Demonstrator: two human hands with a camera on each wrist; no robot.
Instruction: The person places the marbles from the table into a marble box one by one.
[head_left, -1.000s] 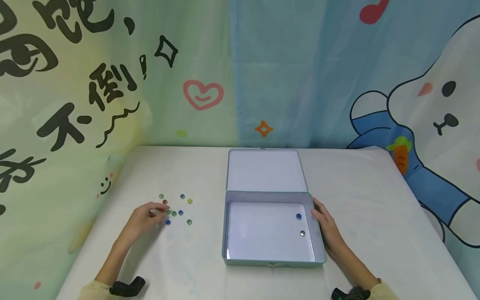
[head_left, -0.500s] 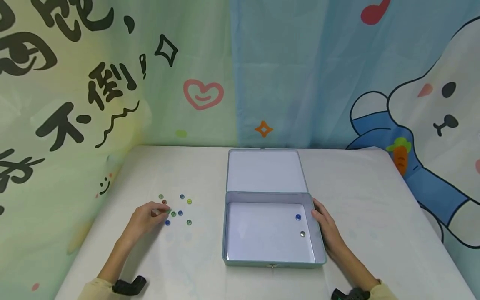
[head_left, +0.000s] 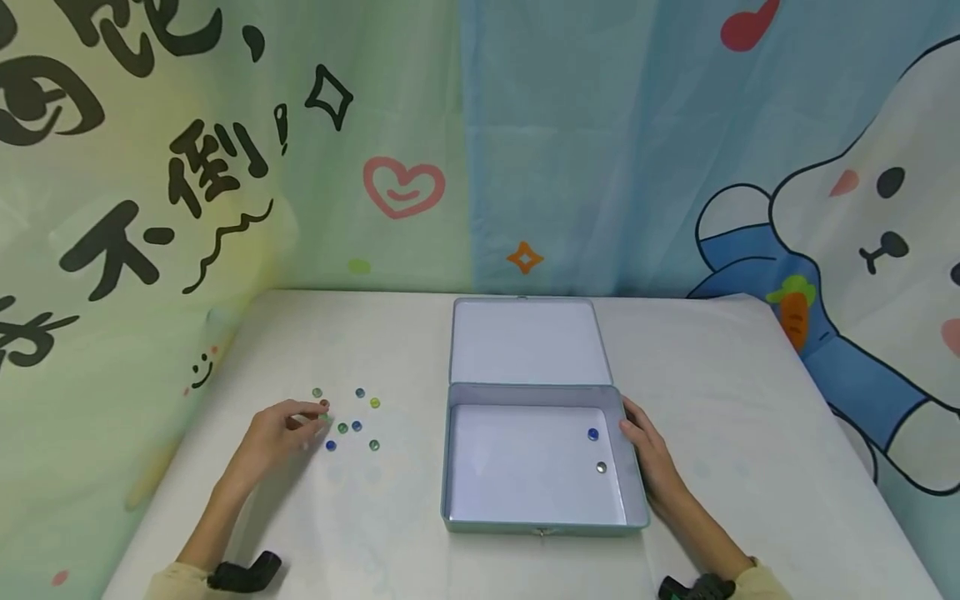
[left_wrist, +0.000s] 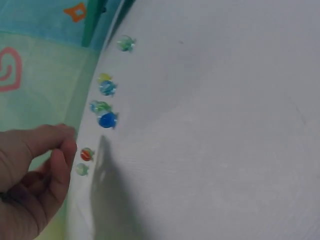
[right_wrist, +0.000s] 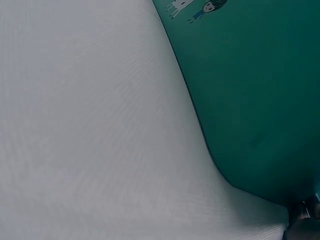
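My left hand [head_left: 273,435] pinches a green marble [head_left: 324,417] between thumb and fingertips, just above the tablecloth; in the left wrist view the fingers hide it. Close by lie a red-brown marble [left_wrist: 87,154] and several others, among them a dark blue marble [head_left: 331,446] and a yellow-green marble [head_left: 375,402]. On the right, my right hand [head_left: 654,458] grips the side wall of a tin box [head_left: 543,527], thumb at the rim. Inside the box are a blue marble [head_left: 593,434] and a clear marble [head_left: 602,467]. The right wrist view shows the box's green outside [right_wrist: 250,110].
The box's lid [head_left: 531,342] is folded back flat behind it on the white tablecloth [head_left: 390,508]. A printed curtain [head_left: 555,150] hangs along the back and left of the table.
My left hand draws slightly back to the left, and the green marble at its fingertips moves away from its neighbours. My right hand stays on the box. The head view shifts a little.
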